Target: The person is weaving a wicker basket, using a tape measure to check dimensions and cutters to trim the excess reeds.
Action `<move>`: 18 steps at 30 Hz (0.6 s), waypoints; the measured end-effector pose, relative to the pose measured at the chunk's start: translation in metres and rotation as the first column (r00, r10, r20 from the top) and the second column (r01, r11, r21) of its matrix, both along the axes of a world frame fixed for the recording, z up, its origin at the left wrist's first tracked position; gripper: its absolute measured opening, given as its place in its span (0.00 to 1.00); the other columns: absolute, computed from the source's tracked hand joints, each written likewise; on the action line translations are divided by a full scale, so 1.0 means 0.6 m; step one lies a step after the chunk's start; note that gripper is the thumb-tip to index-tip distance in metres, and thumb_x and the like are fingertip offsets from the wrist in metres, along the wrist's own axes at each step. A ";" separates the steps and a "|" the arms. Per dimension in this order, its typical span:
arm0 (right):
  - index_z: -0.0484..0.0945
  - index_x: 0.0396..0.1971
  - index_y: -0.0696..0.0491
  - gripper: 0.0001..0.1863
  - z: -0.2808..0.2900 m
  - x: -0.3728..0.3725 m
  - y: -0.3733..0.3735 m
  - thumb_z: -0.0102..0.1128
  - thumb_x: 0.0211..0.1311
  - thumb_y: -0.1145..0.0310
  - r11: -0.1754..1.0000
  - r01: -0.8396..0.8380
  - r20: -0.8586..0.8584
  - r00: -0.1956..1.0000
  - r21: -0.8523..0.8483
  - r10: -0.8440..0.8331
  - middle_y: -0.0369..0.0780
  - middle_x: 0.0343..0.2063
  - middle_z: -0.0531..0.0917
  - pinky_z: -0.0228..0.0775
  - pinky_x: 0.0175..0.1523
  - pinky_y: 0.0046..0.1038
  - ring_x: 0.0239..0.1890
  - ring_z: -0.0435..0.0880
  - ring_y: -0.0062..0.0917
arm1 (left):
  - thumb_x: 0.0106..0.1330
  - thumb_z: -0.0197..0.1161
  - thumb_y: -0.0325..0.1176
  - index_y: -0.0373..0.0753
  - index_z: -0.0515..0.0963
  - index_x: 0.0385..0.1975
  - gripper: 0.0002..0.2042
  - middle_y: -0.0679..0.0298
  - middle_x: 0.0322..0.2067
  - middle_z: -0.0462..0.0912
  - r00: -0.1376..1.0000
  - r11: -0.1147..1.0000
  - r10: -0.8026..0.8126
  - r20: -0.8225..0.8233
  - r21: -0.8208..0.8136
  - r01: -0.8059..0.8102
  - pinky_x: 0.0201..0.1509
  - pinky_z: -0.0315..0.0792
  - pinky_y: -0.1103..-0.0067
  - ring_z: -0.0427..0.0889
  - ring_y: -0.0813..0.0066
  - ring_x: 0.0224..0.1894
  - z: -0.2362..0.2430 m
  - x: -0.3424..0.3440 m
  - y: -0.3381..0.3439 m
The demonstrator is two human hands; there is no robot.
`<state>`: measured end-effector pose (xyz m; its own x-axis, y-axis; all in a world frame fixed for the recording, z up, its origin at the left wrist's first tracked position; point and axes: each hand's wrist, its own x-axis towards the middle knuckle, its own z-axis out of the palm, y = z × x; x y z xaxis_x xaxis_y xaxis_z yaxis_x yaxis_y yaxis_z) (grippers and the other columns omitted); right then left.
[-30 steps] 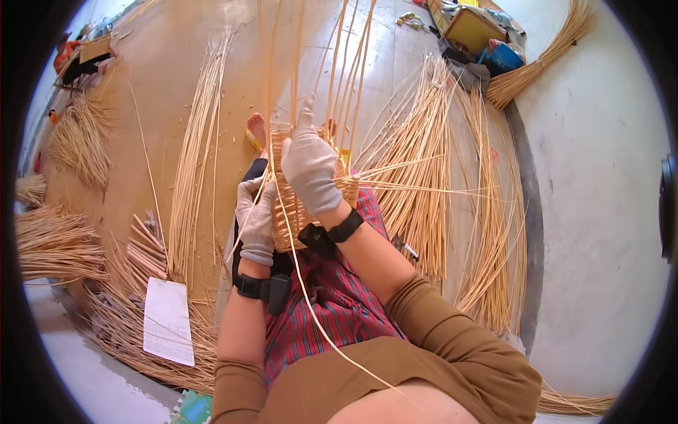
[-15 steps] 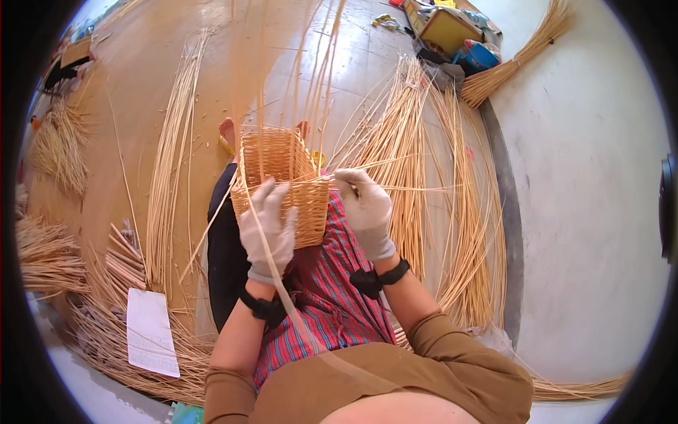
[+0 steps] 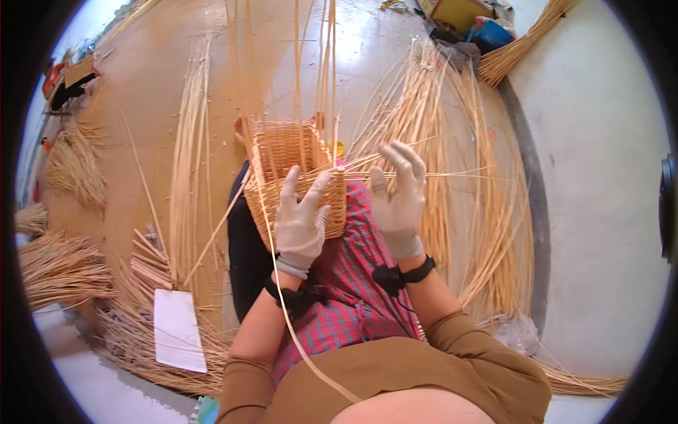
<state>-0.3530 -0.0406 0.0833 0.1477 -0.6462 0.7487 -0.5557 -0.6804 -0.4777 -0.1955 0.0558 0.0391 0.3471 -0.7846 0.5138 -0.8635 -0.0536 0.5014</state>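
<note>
A square basket (image 3: 337, 212) of woven tan wicker rests on my lap, its opening tilted away from me. Tall stakes rise from its far side, and several thin strands (image 3: 452, 174) stick out rightward from its near rim corner. My left hand (image 3: 300, 230), in a pale glove, lies against the near wall with fingers spread. To the right of the basket my gloved right hand (image 3: 400, 201) is raised, fingers apart, beside the strands; I see nothing gripped in it. One long strand (image 3: 286, 311) runs from the rim past my left wrist toward my chest.
Long wicker bundles lie on the floor to the right (image 3: 424, 120) and left (image 3: 187, 141). More cut stalks (image 3: 63, 268) are heaped at far left, near a white sheet (image 3: 178, 332). A blue container (image 3: 492, 34) stands at the back right by the wall (image 3: 593, 177).
My right hand has opened from a pinch near the rim corner and turned upward, away from the basket. The fingers of my left hand have spread. The whole view has shifted slightly.
</note>
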 end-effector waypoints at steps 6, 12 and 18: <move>0.86 0.46 0.54 0.10 -0.041 0.022 0.045 0.64 0.67 0.80 0.879 -0.381 0.247 0.916 0.288 0.317 0.43 0.43 0.87 0.78 0.52 0.31 0.45 0.87 0.34 | 0.64 0.76 0.32 0.36 0.85 0.47 0.14 0.62 0.42 0.78 0.716 0.865 0.394 -0.576 -0.030 -0.500 0.49 0.75 0.73 0.78 0.67 0.43 -0.037 0.097 0.058; 0.87 0.44 0.55 0.09 -0.042 0.050 0.066 0.63 0.68 0.79 0.829 -0.497 0.135 0.868 0.258 0.478 0.43 0.39 0.87 0.78 0.50 0.33 0.44 0.87 0.36 | 0.65 0.76 0.29 0.35 0.86 0.36 0.07 0.65 0.36 0.78 0.823 0.885 0.278 -0.495 -0.201 -0.420 0.41 0.73 0.77 0.76 0.74 0.36 -0.039 0.114 0.039; 0.87 0.43 0.55 0.08 -0.056 0.050 0.078 0.63 0.68 0.78 0.792 -0.483 0.193 0.875 0.374 0.444 0.44 0.38 0.87 0.79 0.49 0.33 0.43 0.87 0.37 | 0.65 0.73 0.33 0.40 0.84 0.29 0.06 0.60 0.29 0.81 0.992 0.981 0.098 -0.084 -0.158 -0.110 0.41 0.73 0.66 0.80 0.59 0.32 -0.032 0.023 0.021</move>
